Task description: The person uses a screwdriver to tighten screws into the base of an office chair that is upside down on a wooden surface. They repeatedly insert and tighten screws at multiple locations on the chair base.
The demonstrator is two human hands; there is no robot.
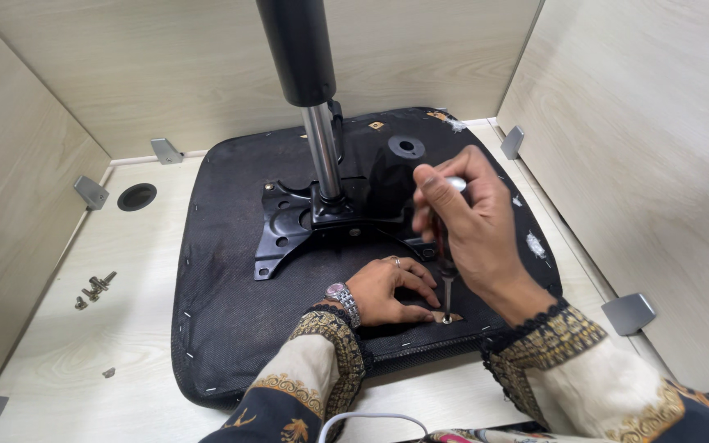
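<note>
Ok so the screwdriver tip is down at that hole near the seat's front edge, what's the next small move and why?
Probably keep the screwdriver upright and turn it with the right hand. Its tip already sits at the hole in the seat underside, and the left hand lies flat beside it, steadying that spot. Whether a screw is seated there is too small to tell.

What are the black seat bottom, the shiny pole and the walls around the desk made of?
The seat bottom looks like black woven fabric, matte, fastened with small staples along its edge. The pole looks like polished metal, since it gleams silver, under a matte black sleeve that could be plastic or painted metal. The walls look like pale wood or wood-look board, with faint grain lines.
</note>
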